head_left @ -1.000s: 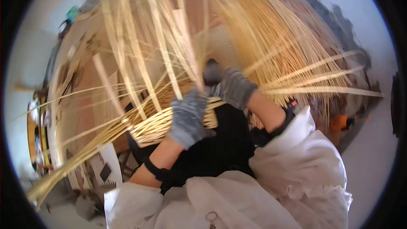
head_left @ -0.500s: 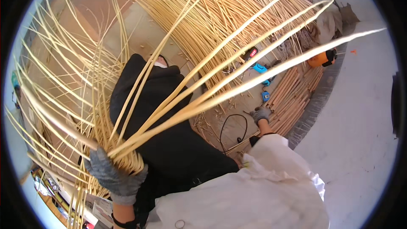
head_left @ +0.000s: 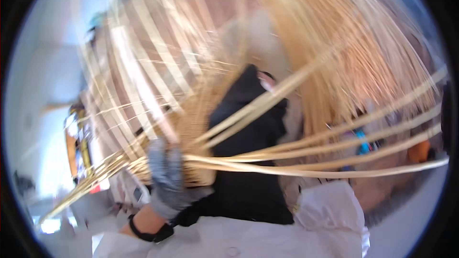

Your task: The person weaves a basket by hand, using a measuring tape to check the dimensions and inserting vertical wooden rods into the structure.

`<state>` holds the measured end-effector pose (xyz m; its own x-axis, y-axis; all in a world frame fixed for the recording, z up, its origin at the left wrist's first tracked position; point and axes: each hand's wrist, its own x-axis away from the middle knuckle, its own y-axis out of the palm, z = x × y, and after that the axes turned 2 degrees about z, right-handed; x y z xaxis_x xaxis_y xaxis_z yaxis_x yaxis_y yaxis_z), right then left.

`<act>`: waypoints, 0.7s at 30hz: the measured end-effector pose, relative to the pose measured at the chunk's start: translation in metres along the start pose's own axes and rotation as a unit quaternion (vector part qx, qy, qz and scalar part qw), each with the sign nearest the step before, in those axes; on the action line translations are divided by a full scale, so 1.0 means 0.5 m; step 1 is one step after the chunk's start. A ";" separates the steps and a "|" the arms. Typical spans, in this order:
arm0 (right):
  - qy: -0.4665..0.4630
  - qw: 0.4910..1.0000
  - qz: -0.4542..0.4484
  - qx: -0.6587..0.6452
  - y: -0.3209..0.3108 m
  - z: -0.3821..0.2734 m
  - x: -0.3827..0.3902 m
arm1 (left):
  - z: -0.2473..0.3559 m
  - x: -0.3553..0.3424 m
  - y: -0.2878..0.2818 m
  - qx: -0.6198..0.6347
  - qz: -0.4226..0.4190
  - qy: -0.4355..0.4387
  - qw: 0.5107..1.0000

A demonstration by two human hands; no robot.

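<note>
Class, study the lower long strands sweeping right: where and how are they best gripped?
Probably best: close around the lower long strands just right of the gloved left hand, coming from the right; there they bunch together, whereas farther out they fan apart.

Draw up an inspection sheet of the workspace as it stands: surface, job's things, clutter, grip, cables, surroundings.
Surface: black cloth shows beneath the strands.
Job's things: woven piece with long pale strands stretching out to the right.
Clutter: a large heap of loose strands at upper right; a blue item and an orange item, both too blurred to identify.
Grip: left hand, grey-gloved, lies over the woven piece, how tightly unclear; right hand not in view.
Cables: nothing seen.
Surroundings: pale wall at left.
</note>
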<state>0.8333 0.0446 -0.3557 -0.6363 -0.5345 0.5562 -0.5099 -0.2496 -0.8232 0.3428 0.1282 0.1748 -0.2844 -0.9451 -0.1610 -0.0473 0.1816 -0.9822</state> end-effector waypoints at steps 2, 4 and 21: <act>0.000 0.997 -0.065 -0.048 0.012 -0.029 0.022 | 0.003 0.016 -0.014 0.030 0.012 0.005 0.999; 0.030 0.971 -0.158 -0.178 -0.012 -0.079 0.070 | 0.004 0.033 -0.020 0.102 0.027 0.046 0.993; -0.809 0.564 -0.092 -0.135 -0.614 -0.618 0.921 | 0.010 0.094 -0.070 0.506 0.011 -0.115 0.855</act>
<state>0.5178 0.1246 0.1884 0.6931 -0.6110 -0.3825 -0.6894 -0.4066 -0.5996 0.3357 0.0760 0.2011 -0.0734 -0.9940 -0.0814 0.8407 -0.0178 -0.5412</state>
